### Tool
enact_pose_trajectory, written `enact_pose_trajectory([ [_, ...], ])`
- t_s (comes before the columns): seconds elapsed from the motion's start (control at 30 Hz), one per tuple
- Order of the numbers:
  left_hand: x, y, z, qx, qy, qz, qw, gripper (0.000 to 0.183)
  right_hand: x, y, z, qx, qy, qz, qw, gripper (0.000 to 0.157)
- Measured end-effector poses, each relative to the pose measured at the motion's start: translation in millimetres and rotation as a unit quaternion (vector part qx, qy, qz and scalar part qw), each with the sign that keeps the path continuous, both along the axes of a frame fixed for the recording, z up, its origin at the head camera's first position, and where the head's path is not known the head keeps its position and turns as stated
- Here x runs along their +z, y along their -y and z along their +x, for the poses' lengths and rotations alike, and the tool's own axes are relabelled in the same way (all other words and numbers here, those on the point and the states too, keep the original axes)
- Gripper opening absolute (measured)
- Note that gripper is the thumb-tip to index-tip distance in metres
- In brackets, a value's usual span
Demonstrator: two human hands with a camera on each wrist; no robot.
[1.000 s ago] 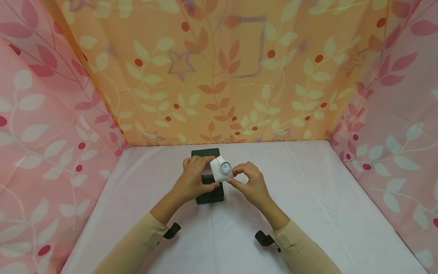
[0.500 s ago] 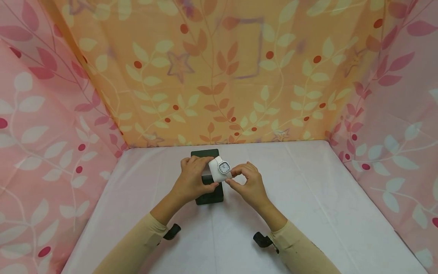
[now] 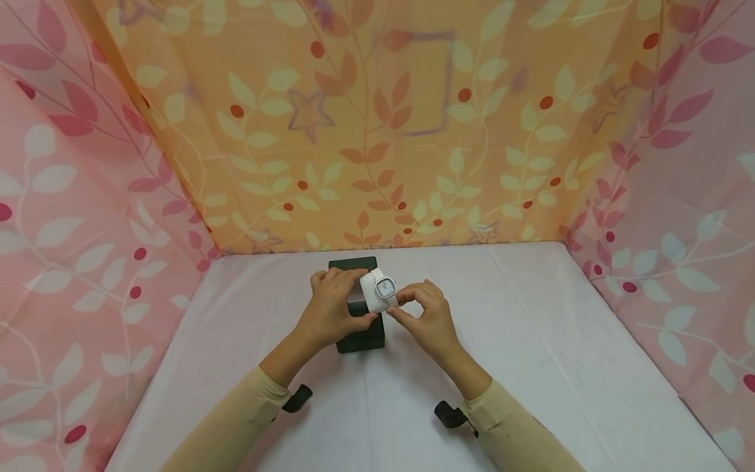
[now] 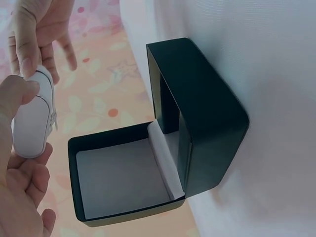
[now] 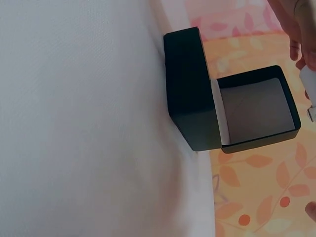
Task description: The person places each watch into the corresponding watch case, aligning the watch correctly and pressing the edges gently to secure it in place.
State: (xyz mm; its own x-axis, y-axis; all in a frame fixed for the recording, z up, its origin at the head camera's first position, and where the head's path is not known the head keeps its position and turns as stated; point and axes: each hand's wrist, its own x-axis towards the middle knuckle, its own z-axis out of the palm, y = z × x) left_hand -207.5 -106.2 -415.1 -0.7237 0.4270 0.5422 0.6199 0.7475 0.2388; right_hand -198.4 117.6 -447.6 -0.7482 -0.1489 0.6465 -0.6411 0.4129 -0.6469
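Note:
A white wristwatch (image 3: 386, 287) with a squarish dial is wrapped around a white cushion (image 4: 30, 131). My left hand (image 3: 331, 307) grips the cushion from the left, thumb on the near side and fingers on the far side. From the right, my right hand (image 3: 429, 320) pinches the watch's strap at the cushion's right edge between thumb and index finger. Both hands hold the watch up in front of a dark green watch box (image 3: 362, 341), which stands with its lid (image 4: 123, 173) swung wide. In the right wrist view only part of the cushion shows at the right edge.
The box (image 5: 187, 79) rests on a table with a white cloth (image 3: 501, 328). Orange and pink patterned curtains (image 3: 366, 164) enclose the back and sides. A black wrist camera (image 3: 451, 414) sits at the right sleeve, another black camera (image 3: 297, 398) at the left.
The right hand has shifted very slightly left, and the watch and cushion with it. Both hands keep their hold, and the box stays in place.

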Motion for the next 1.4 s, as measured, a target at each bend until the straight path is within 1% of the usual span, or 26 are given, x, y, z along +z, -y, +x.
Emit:
enact_pose_trajectory([
  [0.17, -0.7, 2, -0.9, -0.009, 0.022, 0.001, 0.9997, 0.082, -0.8, -6, -3.2, 0.045, 0.006, 0.007, 0.999, 0.022],
  [0.33, -2.0, 4, -2.5, -0.024, 0.035, 0.004, 0.9991, 0.083, 1.9, -11, -4.8, 0.094, 0.018, 0.018, 0.995, 0.024],
  [0.43, -1.6, 5, -2.1, -0.030, 0.039, 0.007, 0.9988, 0.083, 3.5, -15, -5.1, 0.110, 0.034, 0.030, 0.993, 0.026],
  [0.57, -0.5, 5, -1.2, -0.034, 0.043, 0.013, 0.9984, 0.084, 6.3, -19, -5.9, 0.120, 0.050, 0.052, 0.990, 0.030],
  [0.67, -0.9, 6, -0.7, -0.036, 0.049, 0.014, 0.9981, 0.085, 12.1, -22, -4.5, 0.128, 0.054, 0.063, 0.988, 0.033],
  [0.87, -0.3, 7, 0.9, -0.042, 0.056, 0.013, 0.9975, 0.084, 36.0, -27, 4.6, 0.146, 0.055, 0.070, 0.985, 0.037],
  [0.9, 0.0, 8, 1.2, -0.043, 0.056, 0.014, 0.9974, 0.084, 36.8, -29, 4.0, 0.147, 0.056, 0.071, 0.985, 0.038],
  [0.97, 0.4, 7, 1.7, -0.046, 0.055, 0.012, 0.9974, 0.084, 33.5, -32, 0.1, 0.147, 0.060, 0.073, 0.985, 0.040],
  [1.13, 0.4, 7, 3.2, -0.058, 0.057, 0.006, 0.9967, 0.085, 20.1, -40, -13.1, 0.153, 0.055, 0.085, 0.983, 0.048],
  [1.4, 4.0, 5, 2.5, -0.076, 0.049, 0.005, 0.9959, 0.083, 20.5, -45, -22.6, 0.176, 0.049, 0.116, 0.976, 0.066],
])
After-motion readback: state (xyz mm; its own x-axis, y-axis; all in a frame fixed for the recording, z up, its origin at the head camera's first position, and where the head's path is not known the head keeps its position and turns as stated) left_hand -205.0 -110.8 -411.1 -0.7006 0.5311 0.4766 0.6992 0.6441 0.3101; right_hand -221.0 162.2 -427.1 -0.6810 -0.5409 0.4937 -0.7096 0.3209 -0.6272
